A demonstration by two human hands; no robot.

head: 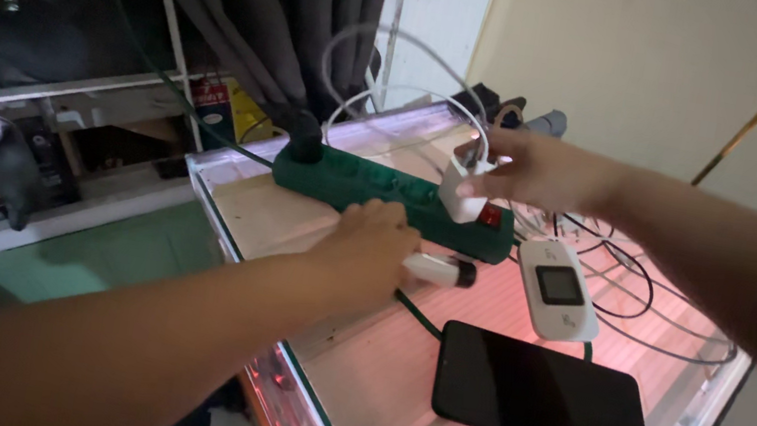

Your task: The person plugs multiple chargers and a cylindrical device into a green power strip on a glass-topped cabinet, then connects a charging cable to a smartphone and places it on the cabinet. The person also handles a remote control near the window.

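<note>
A green power strip (pixel 372 190) lies across a glass-topped surface (pixel 393 378), with a black plug (pixel 305 143) in its far-left socket and a red switch (pixel 490 218) at its right end. My right hand (pixel 529 169) grips a white charger plug (pixel 461 188) at a socket near that switch; its white cable loops up behind. My left hand (pixel 371 245) rests against the strip's front edge, fingers closed around a small white cylinder with a dark tip (pixel 442 271).
A white pocket router with a small screen (pixel 558 290) and a black phone (pixel 544 396) lie in front of the strip. Tangled black cables (pixel 635 289) spread at the right. Dark curtains (pixel 268 13) and a window hang behind. The glass edge (pixel 308 405) drops off near me.
</note>
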